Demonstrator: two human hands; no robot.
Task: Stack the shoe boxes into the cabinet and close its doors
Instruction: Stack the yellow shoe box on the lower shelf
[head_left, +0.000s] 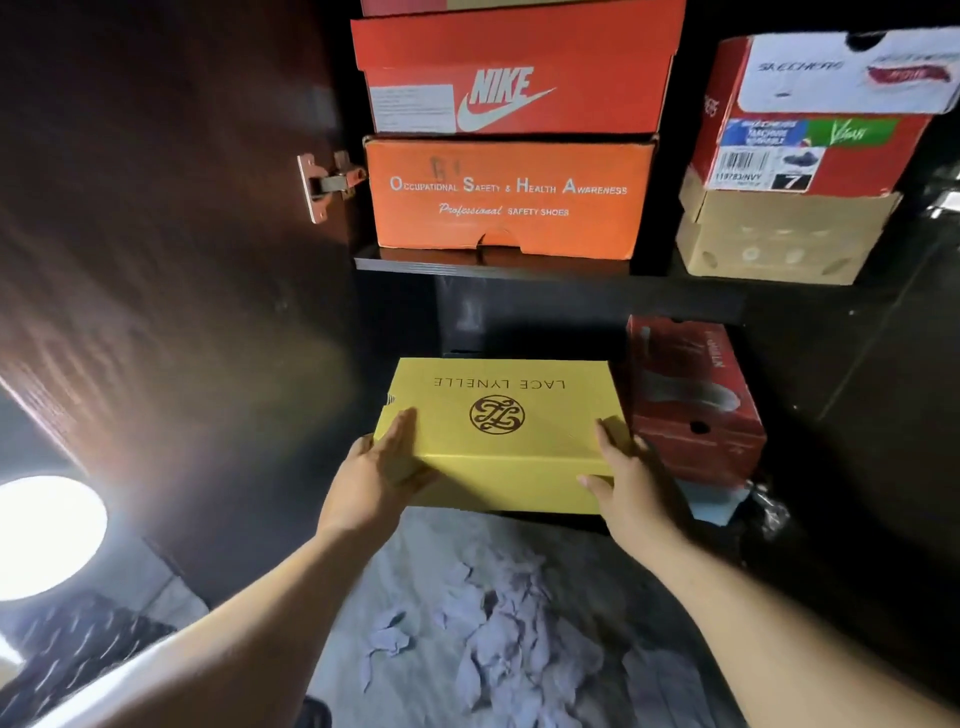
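Observation:
A yellow shoe box (498, 431) with a brown round logo on its lid is at the front of the cabinet's lower compartment. My left hand (376, 473) grips its left end and my right hand (631, 486) grips its right end. Just right of it lies a red shoe box (696, 400), almost touching. On the shelf (493, 267) above stand an orange safety-shoes box (511, 197) with a red-orange Nike box (519, 78) on top. To their right a red and white Skechers box (810, 114) sits on a tan cardboard box (779, 239).
The dark brown cabinet door (166, 270) stands open at the left, its metal hinge (327, 184) showing. Below my arms lies grey cloth or paper (493, 623). A bright round light patch (47, 535) glares at the lower left. The cabinet's right side is dark.

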